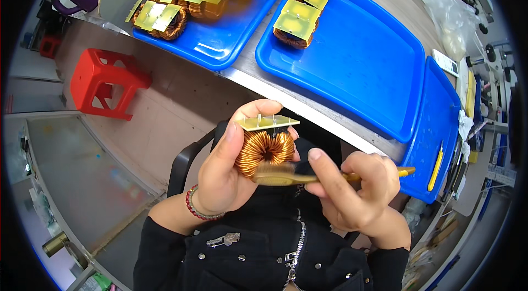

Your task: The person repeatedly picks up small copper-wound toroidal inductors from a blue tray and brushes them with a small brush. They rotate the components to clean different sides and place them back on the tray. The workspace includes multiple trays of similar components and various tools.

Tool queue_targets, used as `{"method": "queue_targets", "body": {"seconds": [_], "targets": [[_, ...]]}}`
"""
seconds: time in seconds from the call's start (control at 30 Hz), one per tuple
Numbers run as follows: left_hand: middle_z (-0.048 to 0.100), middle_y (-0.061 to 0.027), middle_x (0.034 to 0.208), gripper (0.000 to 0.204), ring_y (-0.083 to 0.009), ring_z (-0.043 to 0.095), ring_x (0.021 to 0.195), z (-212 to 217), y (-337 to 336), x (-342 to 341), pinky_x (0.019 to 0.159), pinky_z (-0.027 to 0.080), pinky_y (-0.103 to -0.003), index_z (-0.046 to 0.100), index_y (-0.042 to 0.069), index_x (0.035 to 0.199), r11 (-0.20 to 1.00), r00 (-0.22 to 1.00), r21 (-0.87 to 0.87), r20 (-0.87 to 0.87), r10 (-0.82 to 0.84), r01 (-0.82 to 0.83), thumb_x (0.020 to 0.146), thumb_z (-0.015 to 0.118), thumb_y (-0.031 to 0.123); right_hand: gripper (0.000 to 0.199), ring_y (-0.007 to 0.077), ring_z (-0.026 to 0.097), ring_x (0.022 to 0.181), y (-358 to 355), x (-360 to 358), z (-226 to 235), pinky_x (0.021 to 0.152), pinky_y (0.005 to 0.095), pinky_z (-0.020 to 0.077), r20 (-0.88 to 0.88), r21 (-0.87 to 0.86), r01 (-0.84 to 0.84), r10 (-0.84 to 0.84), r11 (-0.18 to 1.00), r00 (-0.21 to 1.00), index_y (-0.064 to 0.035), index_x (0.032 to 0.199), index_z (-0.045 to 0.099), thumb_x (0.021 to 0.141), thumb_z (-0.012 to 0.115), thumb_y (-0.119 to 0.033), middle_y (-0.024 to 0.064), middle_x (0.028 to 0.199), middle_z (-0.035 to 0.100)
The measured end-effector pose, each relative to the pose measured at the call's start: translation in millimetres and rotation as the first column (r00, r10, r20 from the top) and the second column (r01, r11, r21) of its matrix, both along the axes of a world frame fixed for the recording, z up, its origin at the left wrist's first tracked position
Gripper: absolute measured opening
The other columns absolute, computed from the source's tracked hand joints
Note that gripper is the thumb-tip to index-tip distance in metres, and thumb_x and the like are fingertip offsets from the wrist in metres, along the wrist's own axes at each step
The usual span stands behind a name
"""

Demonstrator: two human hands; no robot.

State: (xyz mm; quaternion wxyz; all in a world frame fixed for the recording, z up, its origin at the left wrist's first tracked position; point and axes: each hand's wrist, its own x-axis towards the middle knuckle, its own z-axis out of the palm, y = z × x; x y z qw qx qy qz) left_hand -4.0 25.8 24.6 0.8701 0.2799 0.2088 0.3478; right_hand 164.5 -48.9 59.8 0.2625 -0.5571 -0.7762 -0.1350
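Here, left hand (223,173) wrapped around a copper-wound toroid coil (264,151) with a yellow-green board (268,122) on top, held upright at chest height. Right hand (352,189) closed on a yellow-handled brush (286,174), bristles touching the coil's lower edge, just beside the left thumb. Beyond both hands, blue trays (357,65) on the tabletop (258,79), more such coils (297,21) lined up at their far ends. Well off to the left hand's side, a red stool (104,82).
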Motion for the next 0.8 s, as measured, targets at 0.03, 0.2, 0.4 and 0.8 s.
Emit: {"method": "queue_targets", "body": {"seconds": [0.03,0.2,0.4,0.8], "targets": [[0.051,-0.0182,0.105,0.047,-0.0253,0.055,0.09,-3.3,0.1,-1.1,0.074,0.047,-0.033,0.034,0.008,0.124,1.0,1.0,-0.005,0.02,-0.018,0.018,0.095,0.023,0.044,0.024,0.0103,0.04,0.044,1.0,1.4,-2.6,0.039,0.0258,0.0252,0.042,0.028,0.081,-0.083,0.996,0.996,-0.01,0.091,0.067,0.08,0.062,-0.03,0.0002,0.072,0.046],[0.052,-0.0183,0.103,0.048,-0.0254,0.055,0.089,-8.8,0.9,-1.5,0.07,0.046,-0.033,0.034,0.007,0.126,0.996,1.0,-0.085,0.021,-0.021,0.022,0.095,0.022,0.042,0.021,0.0114,0.041,0.045,0.1,13.3,-0.4,0.041,0.0292,0.027,0.002,-0.021,0.096,-0.096,0.995,0.995,-0.0106,0.086,0.068,0.071,0.068,-0.024,-0.0012,0.061,0.044],[0.052,-0.0178,0.1,0.05,-0.0266,0.055,0.083,-10.7,-3.4,-0.2,0.059,0.043,-0.03,0.037,0.007,0.128,0.982,0.996,-0.178,0.077,-0.051,0.064,0.095,0.021,0.042,0.018,0.0156,0.042,0.052,13.3,32.2,-20.8,0.047,0.028,0.032,-0.116,-0.043,0.438,-0.44,0.898,0.891,-0.0099,0.086,0.068,0.069,0.068,-0.007,0.0064,0.084,0.049],[0.049,-0.0158,0.113,0.052,-0.0241,0.053,0.101,-11.5,-12.5,10.2,0.09,0.042,-0.036,0.03,-0.001,0.126,0.997,0.976,0.0,0.202,-0.081,0.083,0.095,0.026,0.04,0.057,0.0031,0.033,0.067,10.8,-20.5,-26.4,0.061,0.016,0.0307,-0.95,-0.204,-0.523,-0.297,0.828,-0.1,-0.0009,0.122,0.037,0.071,0.064,0.003,-0.0021,0.089,0.036]]}}
